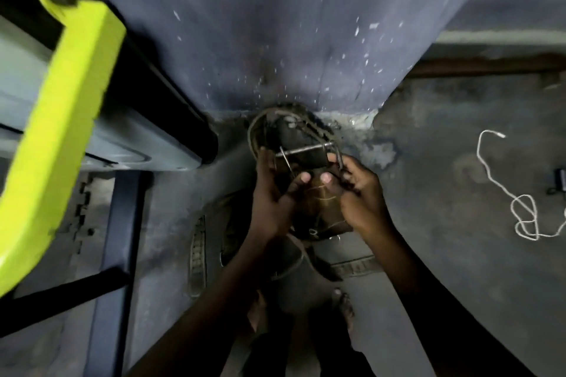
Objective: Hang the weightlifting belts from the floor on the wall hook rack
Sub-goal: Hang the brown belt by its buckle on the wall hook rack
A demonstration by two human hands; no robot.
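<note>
I hold a dark brown weightlifting belt [318,202] in both hands, above the floor and close to the wall. Its metal buckle [306,151] with a long bar sits at the top. My left hand [272,193] grips the belt's left side, thumb pressed on the front. My right hand [358,193] grips the right side at the buckle end. Another belt [269,128] lies coiled on the floor at the foot of the wall. More belts [197,254] lie on the floor below my arms. No hook rack is in view.
A bluish wall [275,24] rises straight ahead. A yellow-green machine arm [61,107] and a dark gym frame [116,239] fill the left. A white cord [517,202] lies on the grey floor at right. My bare feet [343,306] stand below.
</note>
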